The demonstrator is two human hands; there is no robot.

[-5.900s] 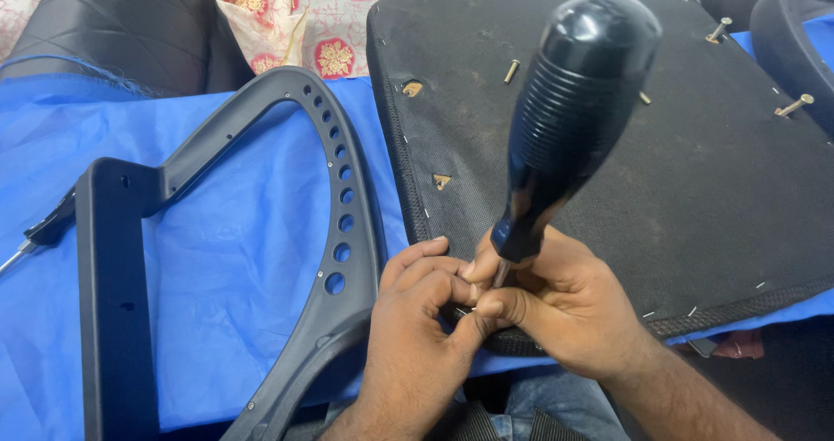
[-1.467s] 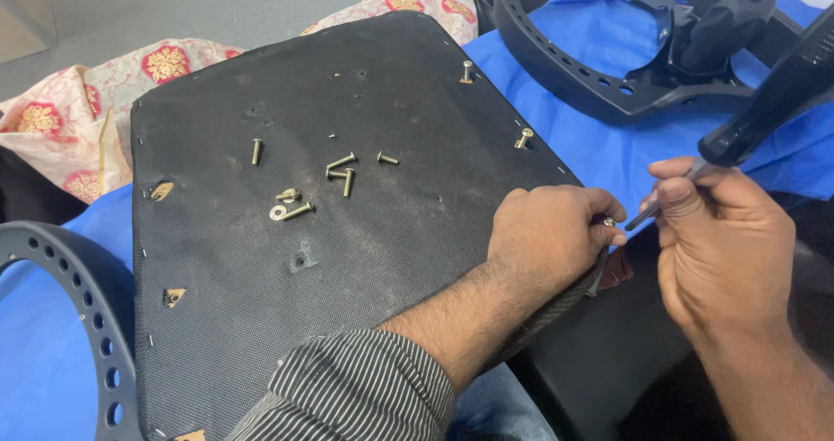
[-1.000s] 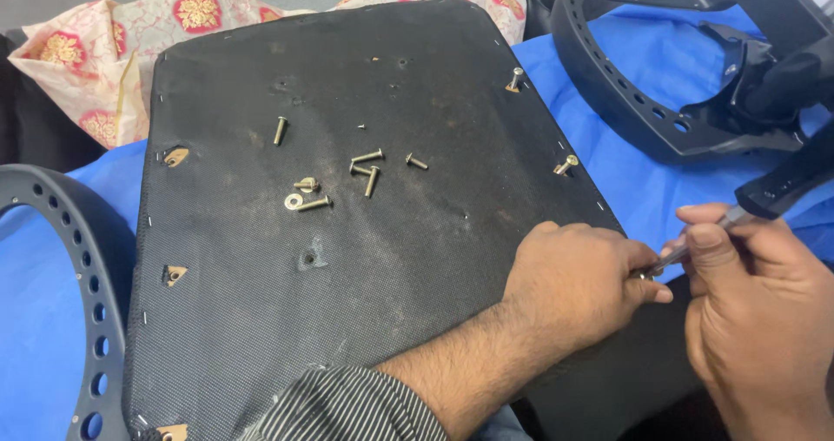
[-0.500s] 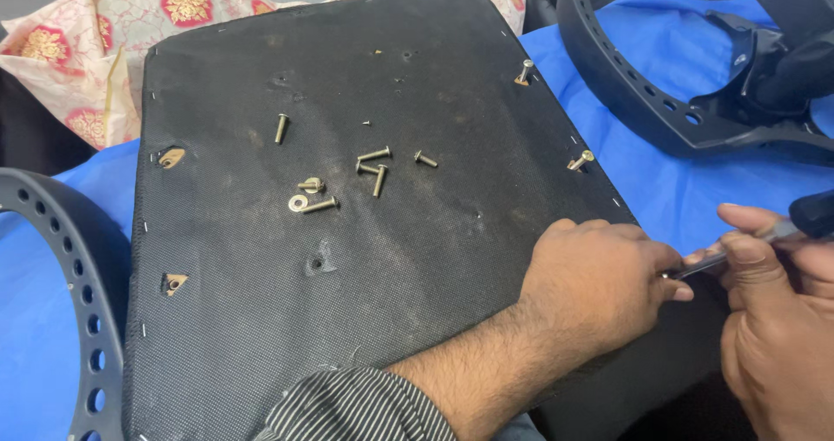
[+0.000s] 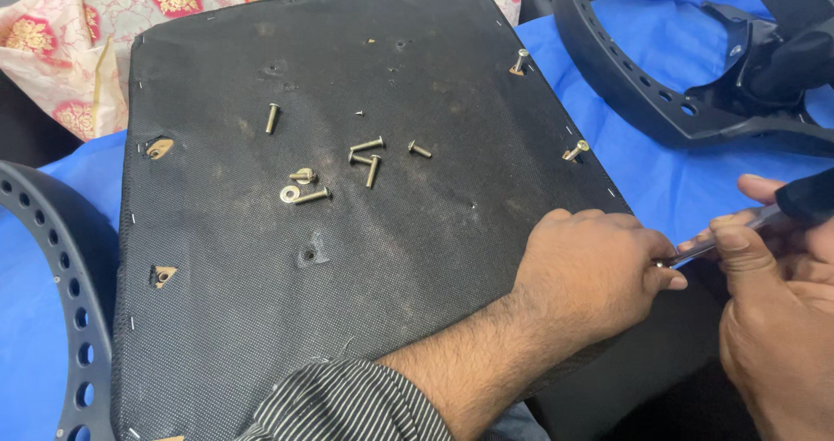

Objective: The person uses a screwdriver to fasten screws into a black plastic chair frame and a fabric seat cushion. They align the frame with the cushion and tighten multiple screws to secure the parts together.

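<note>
At the lower right of the frame the left hand (image 5: 591, 276) rests curled on the right edge of the black seat base (image 5: 347, 232), its grip pinched at the tip of a screwdriver (image 5: 747, 228), though whether a screw sits there cannot be told. The right hand (image 5: 777, 319) has its grip closed around the screwdriver's shaft. Loose screws (image 5: 365, 156) lie at the upper centre of the base. This looks like seating a fastener at the edge; steady alignment matters most.

Screwdriver (image 5: 721, 243) (metal shaft), tilted, at seat base (image 5: 347, 232) edge
</note>
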